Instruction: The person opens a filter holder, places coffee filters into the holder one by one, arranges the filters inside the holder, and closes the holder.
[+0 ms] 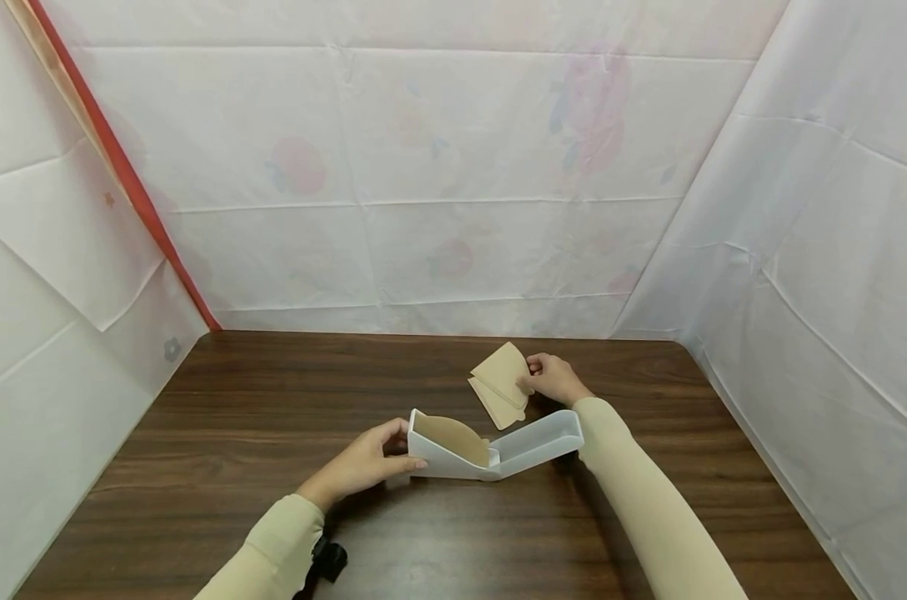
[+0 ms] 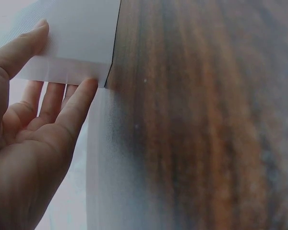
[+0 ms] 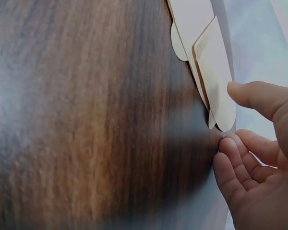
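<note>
My left hand (image 1: 363, 458) grips the left end of a white filter box (image 1: 440, 461), thumb on its near side and fingers behind the end. The box's hinged lid (image 1: 541, 442) is swung open to the right, and brown paper coffee filters (image 1: 453, 437) stand inside. Behind the box, two thin stacks of cone-shaped coffee filters (image 1: 504, 368) overlap on the table. At their right edge is my right hand (image 1: 560, 381). In the right wrist view its thumb (image 3: 254, 96) is at the upper stack's edge, while the other fingers hang loosely bent beyond the rounded end.
Everything rests on a dark wood-grain table (image 1: 288, 383). Pale fabric sheets (image 1: 438, 183) hang behind and along both sides, with a red strip (image 1: 123, 171) at the left corner. A black wrist device (image 1: 329, 560) shows below the left sleeve.
</note>
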Demonstrator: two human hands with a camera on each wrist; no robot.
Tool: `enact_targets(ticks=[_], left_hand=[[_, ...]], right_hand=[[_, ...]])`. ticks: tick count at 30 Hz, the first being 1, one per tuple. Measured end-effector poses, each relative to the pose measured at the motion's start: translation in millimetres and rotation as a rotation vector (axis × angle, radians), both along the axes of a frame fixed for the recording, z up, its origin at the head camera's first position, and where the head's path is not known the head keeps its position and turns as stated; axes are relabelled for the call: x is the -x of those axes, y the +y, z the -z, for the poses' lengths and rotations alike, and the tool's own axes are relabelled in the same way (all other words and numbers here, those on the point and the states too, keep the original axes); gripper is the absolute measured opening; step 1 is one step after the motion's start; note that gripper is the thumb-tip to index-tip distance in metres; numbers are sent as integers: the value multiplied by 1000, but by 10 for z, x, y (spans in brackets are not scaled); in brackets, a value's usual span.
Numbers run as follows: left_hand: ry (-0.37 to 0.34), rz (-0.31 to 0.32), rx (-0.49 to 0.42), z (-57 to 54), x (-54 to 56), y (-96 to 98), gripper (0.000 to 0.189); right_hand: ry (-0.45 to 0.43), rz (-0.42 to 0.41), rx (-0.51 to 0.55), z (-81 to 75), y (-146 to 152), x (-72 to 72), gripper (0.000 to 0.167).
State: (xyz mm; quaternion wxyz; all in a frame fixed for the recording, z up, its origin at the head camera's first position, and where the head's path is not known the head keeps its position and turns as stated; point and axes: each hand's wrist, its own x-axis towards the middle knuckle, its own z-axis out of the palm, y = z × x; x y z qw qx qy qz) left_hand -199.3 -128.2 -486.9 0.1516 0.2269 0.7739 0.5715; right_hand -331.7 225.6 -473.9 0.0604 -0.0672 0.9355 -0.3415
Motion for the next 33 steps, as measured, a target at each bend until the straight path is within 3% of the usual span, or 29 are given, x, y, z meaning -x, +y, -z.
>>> enact_targets(ticks=[12, 22, 33], left_hand=[[7, -2, -4, 4, 5, -16, 38], [0, -5, 5, 11, 11, -16, 38], [-2, 6, -3, 8, -5, -9, 38]], right_hand=[[-132, 44, 17, -17, -35, 122, 55], [-115, 52, -102, -96, -106, 160, 51], [-239, 110, -189, -192, -169, 196, 44]])
